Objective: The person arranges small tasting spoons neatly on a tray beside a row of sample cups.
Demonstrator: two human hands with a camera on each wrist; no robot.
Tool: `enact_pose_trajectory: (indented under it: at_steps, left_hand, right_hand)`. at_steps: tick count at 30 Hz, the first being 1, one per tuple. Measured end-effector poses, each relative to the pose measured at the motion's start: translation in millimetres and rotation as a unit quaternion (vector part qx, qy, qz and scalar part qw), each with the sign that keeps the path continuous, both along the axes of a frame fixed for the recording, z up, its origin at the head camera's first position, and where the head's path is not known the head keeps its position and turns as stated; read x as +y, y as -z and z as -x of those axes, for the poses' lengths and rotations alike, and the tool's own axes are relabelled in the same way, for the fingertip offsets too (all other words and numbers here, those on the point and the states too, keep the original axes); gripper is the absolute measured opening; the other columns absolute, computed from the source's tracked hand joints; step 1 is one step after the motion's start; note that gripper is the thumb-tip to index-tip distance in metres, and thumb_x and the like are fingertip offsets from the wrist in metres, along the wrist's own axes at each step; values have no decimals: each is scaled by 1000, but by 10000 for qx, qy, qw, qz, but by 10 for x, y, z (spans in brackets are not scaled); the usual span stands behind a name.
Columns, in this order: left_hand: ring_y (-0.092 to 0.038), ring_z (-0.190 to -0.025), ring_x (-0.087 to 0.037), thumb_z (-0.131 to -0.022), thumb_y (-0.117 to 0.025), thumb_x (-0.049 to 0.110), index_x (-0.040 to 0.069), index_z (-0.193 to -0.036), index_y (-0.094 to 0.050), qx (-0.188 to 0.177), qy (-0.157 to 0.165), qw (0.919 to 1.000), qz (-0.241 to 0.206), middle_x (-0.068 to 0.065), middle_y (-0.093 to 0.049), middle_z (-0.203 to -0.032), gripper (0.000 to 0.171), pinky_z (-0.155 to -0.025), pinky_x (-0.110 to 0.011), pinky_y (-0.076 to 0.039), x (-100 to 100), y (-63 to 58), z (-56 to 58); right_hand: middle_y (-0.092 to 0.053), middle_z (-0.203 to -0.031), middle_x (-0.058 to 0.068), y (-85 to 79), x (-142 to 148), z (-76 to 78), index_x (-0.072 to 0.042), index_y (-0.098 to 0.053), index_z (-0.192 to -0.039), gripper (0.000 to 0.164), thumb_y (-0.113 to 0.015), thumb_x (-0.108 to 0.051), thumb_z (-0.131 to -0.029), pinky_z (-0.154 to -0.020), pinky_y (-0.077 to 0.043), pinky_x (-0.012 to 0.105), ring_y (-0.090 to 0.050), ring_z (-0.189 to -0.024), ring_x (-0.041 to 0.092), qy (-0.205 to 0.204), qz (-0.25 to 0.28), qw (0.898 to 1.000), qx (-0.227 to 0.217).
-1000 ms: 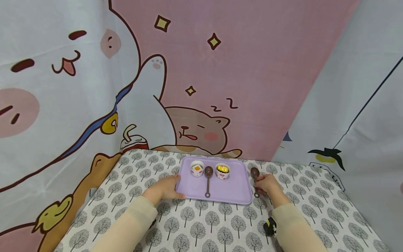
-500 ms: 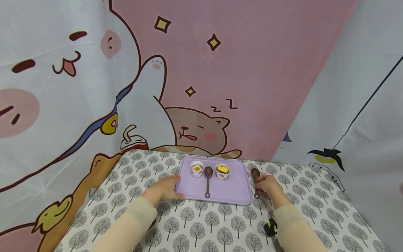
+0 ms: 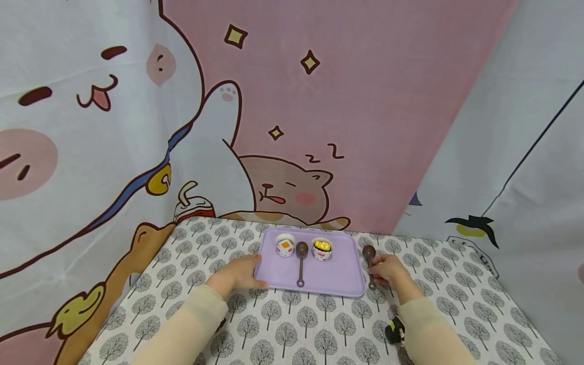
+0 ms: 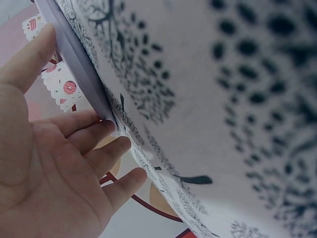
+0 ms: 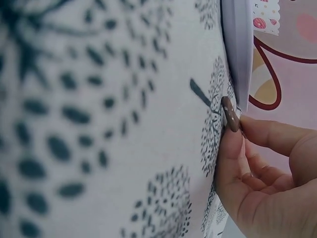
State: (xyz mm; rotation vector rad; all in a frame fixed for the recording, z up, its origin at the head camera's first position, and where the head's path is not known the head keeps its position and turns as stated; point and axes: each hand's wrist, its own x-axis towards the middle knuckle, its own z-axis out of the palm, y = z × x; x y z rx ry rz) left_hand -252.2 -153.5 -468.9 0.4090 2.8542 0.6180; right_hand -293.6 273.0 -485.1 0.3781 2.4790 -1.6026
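My left hand (image 3: 236, 274) rests at the left edge of a lilac tray (image 3: 339, 280). Its fingers are extended, and in the left wrist view the thumb and fingertips meet the tray's rim (image 4: 81, 69). Beyond the tray's right edge, my right hand (image 3: 389, 269) pinches the handle of a brown spoon (image 3: 369, 252), whose bowl points away from me. The right wrist view shows the handle end (image 5: 230, 115) between thumb and fingers. On the tray, a second brown spoon (image 3: 301, 250) lies between a paper cup with a white and orange top (image 3: 285, 247) and another with a yellow top (image 3: 322, 249).
A tree-print cloth (image 3: 287, 329) covers the table. Behind it hangs a pink and white cartoon curtain (image 3: 365, 126). A small black object (image 3: 394, 330) shows beside the right sleeve (image 3: 429, 324).
The right hand and the spoon it holds have shifted slightly towards me alongside the tray. The left hand, the tray and the things on it stay where they were.
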Motion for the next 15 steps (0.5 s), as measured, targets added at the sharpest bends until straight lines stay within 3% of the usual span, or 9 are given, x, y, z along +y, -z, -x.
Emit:
enact_pose_trajectory:
  at_steps: [15]
  left_hand:
    - [-39, -142, -39, -77, -82, 50, 0, -151, -39, -43, -29, 10000, 2, -17, -39, -157, 100, -116, -57, -31, 6, 3, 2]
  right_hand:
    - [-61, -77, 9, -48, 57, -57, 12, -49, -121, 38, -67, 9, -87, -59, -59, 26, -58, -61, 12, -85, 349, 9992, -185]
